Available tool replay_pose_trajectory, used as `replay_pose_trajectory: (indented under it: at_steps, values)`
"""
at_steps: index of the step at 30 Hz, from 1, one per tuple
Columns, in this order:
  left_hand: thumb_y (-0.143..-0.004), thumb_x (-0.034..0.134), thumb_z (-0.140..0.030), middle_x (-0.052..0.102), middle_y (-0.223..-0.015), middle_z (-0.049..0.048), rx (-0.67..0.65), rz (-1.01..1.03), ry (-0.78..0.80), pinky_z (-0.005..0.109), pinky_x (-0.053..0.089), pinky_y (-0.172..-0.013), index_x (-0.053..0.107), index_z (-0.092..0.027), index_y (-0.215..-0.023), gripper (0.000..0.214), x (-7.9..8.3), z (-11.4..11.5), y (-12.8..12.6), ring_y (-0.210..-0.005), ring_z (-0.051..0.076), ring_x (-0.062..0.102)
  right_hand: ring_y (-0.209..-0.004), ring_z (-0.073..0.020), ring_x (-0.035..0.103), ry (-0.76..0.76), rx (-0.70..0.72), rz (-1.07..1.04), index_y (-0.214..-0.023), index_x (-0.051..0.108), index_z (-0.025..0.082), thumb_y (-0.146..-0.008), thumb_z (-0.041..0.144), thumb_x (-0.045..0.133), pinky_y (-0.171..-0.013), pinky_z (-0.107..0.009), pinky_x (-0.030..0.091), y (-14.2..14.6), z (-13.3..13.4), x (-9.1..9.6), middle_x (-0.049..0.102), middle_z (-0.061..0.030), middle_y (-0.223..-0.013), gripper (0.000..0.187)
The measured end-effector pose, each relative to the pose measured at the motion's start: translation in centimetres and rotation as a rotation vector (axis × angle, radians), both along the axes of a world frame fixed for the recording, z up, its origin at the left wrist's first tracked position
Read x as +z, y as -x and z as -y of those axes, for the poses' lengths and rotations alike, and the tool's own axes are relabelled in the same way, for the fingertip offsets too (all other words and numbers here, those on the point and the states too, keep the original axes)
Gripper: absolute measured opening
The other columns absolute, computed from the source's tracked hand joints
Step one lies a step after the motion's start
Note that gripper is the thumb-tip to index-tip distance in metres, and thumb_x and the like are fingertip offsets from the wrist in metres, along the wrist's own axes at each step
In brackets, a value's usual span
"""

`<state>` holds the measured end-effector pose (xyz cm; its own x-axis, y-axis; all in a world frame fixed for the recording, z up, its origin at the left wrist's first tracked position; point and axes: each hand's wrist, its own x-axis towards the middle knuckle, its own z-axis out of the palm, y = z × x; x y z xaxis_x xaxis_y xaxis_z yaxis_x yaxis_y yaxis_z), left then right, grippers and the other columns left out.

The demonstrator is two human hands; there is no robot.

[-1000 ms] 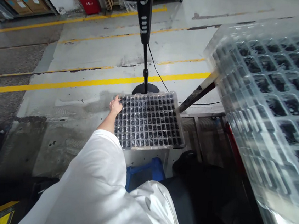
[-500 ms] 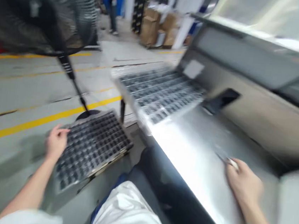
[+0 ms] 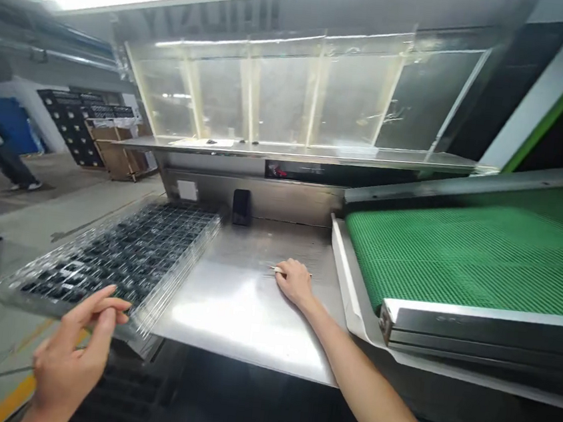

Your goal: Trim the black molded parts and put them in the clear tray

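Note:
My left hand [image 3: 75,347] is raised at the near end of a clear plastic tray [image 3: 173,287]. Its fingers are loosely bent and slightly apart, with the thumb close to them and nothing visible between them. Small dark pieces [image 3: 131,245] fill the tray's grid of compartments. My right hand [image 3: 295,281] rests on the metal worktop [image 3: 236,300], closed around a slim pointed tool with a pale handle [image 3: 278,270]. The tool's tip points left, and most of its handle is hidden in the hand.
A phone [image 3: 241,207] leans against the worktop's back panel, beside a white card [image 3: 187,190]. To the right runs a green conveyor belt [image 3: 472,258] with a metal side rail. A shelf with clear dividers [image 3: 292,152] spans above. Far left, a person [image 3: 1,144] stands near cartons [image 3: 121,150].
The view has swung right and up, bringing the conveyor in. My left hand has left the lower dark tray and come up by the clear tray. My right hand still grips the slim tool.

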<state>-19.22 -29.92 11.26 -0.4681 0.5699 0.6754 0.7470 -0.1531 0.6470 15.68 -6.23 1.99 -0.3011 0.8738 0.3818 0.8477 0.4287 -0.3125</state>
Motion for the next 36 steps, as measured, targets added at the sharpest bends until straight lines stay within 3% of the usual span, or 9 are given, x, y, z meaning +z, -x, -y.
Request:
replay_pose_trajectory:
  at_steps: [3, 6, 11, 15, 18, 22, 29, 33, 36]
  values:
    - [-0.088, 0.065, -0.043, 0.077, -0.088, -0.0043, -0.206, -0.036, -0.069, 0.043, 0.063, -0.074, 0.069, -0.038, -0.122, 0.035, 0.5, -5.6, -4.9, -0.069, 0.023, 0.072, -0.106, -0.0239, 0.054, -0.007, -0.023, -0.028, -0.107, 0.076, 0.020, -0.099, 0.017, 0.065, -0.091, -0.034, 0.035, -0.4, -0.1, 0.1, 0.064, -0.0078, -0.108, 0.013]
    - [-0.090, 0.066, -0.041, 0.076, -0.086, 0.0015, -0.493, 0.097, -0.012, 0.037, 0.062, -0.068, 0.072, -0.027, -0.115, 0.030, -0.7, -11.0, -9.6, -0.066, 0.020, 0.071, -0.105, -0.0227, 0.051, -0.026, -0.042, -0.050, -0.108, 0.074, 0.021, -0.099, 0.015, 0.068, -0.091, -0.034, 0.034, -0.7, -0.3, 0.0, 0.062, -0.0055, -0.109, 0.012]
    - [-0.090, 0.063, -0.044, 0.073, -0.083, 0.0040, -0.915, 0.278, 0.217, 0.031, 0.056, -0.061, 0.076, -0.022, -0.105, 0.029, -3.4, -18.5, -17.3, -0.057, 0.015, 0.061, -0.102, -0.0210, 0.048, -0.059, -0.050, -0.060, -0.107, 0.071, 0.021, -0.098, 0.007, 0.066, -0.087, -0.034, 0.032, -1.0, -0.4, -0.3, 0.060, -0.0032, -0.108, 0.018]
    - [-0.089, 0.062, -0.049, 0.069, -0.079, 0.0028, -1.078, 0.389, 0.376, 0.029, 0.048, -0.055, 0.076, -0.022, -0.103, 0.033, -5.3, -22.5, -21.4, -0.053, 0.014, 0.053, -0.099, -0.0206, 0.048, -0.061, -0.094, -0.082, -0.097, 0.068, 0.019, -0.097, 0.006, 0.066, -0.085, -0.034, 0.033, -1.3, -0.3, -0.5, 0.059, -0.0029, -0.105, 0.013]
    - [-0.088, 0.062, -0.056, 0.063, -0.069, 0.0014, -1.100, 0.434, 0.408, 0.030, 0.046, -0.056, 0.077, -0.023, -0.101, 0.039, -7.0, -24.0, -22.2, -0.055, 0.016, 0.052, -0.100, -0.0202, 0.049, -0.048, -0.108, -0.102, -0.087, 0.064, 0.018, -0.098, 0.007, 0.064, -0.086, -0.034, 0.034, -1.3, 0.0, -0.5, 0.058, -0.0026, -0.104, 0.015]
    - [-0.092, 0.061, -0.053, 0.060, -0.067, 0.0009, -1.162, 0.489, 0.446, 0.028, 0.045, -0.062, 0.077, -0.020, -0.097, 0.037, -8.8, -24.5, -21.7, -0.060, 0.016, 0.051, -0.102, -0.0222, 0.049, -0.019, -0.086, -0.110, -0.097, 0.064, 0.018, -0.093, 0.006, 0.062, -0.088, -0.037, 0.035, -1.2, 0.3, -0.4, 0.058, -0.0039, -0.105, 0.013]
    - [-0.088, 0.062, -0.037, 0.070, -0.082, 0.0036, -1.191, 0.590, 0.491, 0.027, 0.050, -0.073, 0.074, -0.019, -0.092, 0.022, -8.5, -24.0, -22.3, -0.074, 0.016, 0.062, -0.101, -0.0268, 0.055, -0.088, 0.107, -0.210, -0.104, 0.067, 0.022, -0.089, 0.017, 0.050, -0.085, -0.041, 0.045, -2.2, 0.1, -0.8, 0.062, -0.0083, -0.110, 0.023]
    - [-0.085, 0.065, -0.032, 0.074, -0.092, 0.0024, -1.156, 0.471, 0.536, 0.028, 0.052, -0.087, 0.075, -0.019, -0.091, 0.018, -8.6, -24.5, -22.4, -0.088, 0.018, 0.066, -0.097, -0.0309, 0.061, -0.183, 0.231, -0.212, -0.111, 0.065, 0.032, -0.086, 0.023, 0.051, -0.079, -0.048, 0.050, -3.6, -1.3, -1.9, 0.065, -0.0087, -0.110, 0.030]
    - [-0.084, 0.073, -0.037, 0.075, -0.100, -0.0029, -1.112, 0.372, 0.657, 0.029, 0.050, -0.100, 0.077, -0.026, -0.097, 0.018, -9.6, -25.4, -22.0, -0.099, 0.018, 0.068, -0.091, -0.0359, 0.063, -0.189, 0.253, -0.189, -0.125, 0.062, 0.047, -0.090, 0.035, 0.054, -0.070, -0.055, 0.049, -4.9, -3.3, -4.1, 0.065, -0.0112, -0.109, 0.038]
